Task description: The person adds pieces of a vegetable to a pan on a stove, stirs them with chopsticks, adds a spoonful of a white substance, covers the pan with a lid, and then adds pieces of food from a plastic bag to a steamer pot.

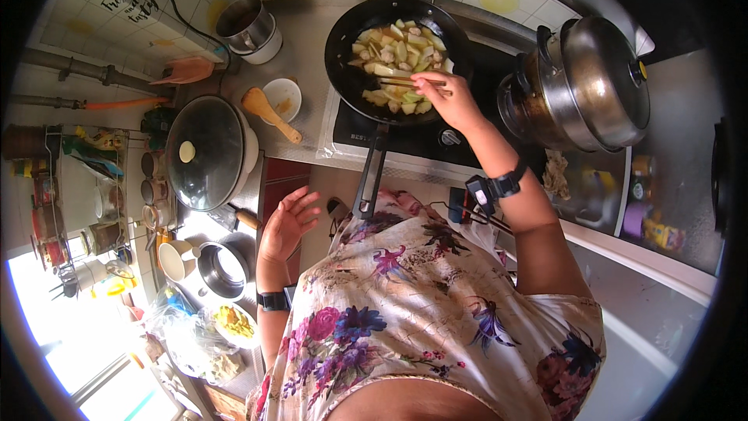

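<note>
My right hand (449, 99) holds a pair of wooden chopsticks (403, 80), their tips among the food in a black wok (339, 79) on the gas stove (429, 146). Pale green and yellowish vegetable pieces (403, 49) with small lumps of meat lie in some liquid there. The wok's long handle (369, 178) points toward my body. Left of that handle, my left hand (291, 222) hangs in the air with its fingers apart, holding nothing. A wooden spatula (272, 114) rests across the rim of a small white bowl (290, 93) on the counter left of the wok.
A lidded steel steamer pot (584, 88) stands right of the wok. Along the left are a steel pot (248, 26), a large pan with a glass lid (204, 152), a steel basin (223, 269), a plate of yellow food (236, 323) and a rack of jars (87, 199).
</note>
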The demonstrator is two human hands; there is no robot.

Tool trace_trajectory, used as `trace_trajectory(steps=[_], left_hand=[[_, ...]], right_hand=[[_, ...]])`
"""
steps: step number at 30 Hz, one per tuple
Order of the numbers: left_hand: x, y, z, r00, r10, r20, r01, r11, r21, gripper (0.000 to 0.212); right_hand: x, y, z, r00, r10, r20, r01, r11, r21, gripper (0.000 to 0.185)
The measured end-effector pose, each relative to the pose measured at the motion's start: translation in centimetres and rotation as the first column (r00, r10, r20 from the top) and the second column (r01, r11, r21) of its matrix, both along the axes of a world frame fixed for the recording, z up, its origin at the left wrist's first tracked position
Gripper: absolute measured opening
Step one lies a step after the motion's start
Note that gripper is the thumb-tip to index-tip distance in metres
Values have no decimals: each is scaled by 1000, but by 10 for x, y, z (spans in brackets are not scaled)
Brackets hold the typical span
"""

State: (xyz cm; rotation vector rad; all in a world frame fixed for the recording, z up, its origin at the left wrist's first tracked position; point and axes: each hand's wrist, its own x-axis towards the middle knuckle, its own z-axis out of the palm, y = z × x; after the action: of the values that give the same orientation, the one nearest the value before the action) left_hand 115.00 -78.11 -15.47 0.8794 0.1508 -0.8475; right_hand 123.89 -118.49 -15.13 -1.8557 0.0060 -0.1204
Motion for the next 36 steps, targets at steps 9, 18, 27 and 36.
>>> trace_trajectory(steps=[9,18,27,36], left_hand=[[-15,14,-4,987,163,-9,-163,986,-29,54],[-15,10,-6,985,171,-22,-172,985,-24,53],[-9,10,-5,985,171,-17,-172,985,-28,53],[-15,29,-1,973,231,6,-231,973,22,53]], right_hand=[[-18,-34,13,996,47,-73,-52,997,-60,18],[-29,-55,41,992,30,-126,-46,991,-124,19],[-35,-57,33,957,-281,-77,270,954,-132,24],[-53,-49,60,938,-340,-64,307,903,-300,30]])
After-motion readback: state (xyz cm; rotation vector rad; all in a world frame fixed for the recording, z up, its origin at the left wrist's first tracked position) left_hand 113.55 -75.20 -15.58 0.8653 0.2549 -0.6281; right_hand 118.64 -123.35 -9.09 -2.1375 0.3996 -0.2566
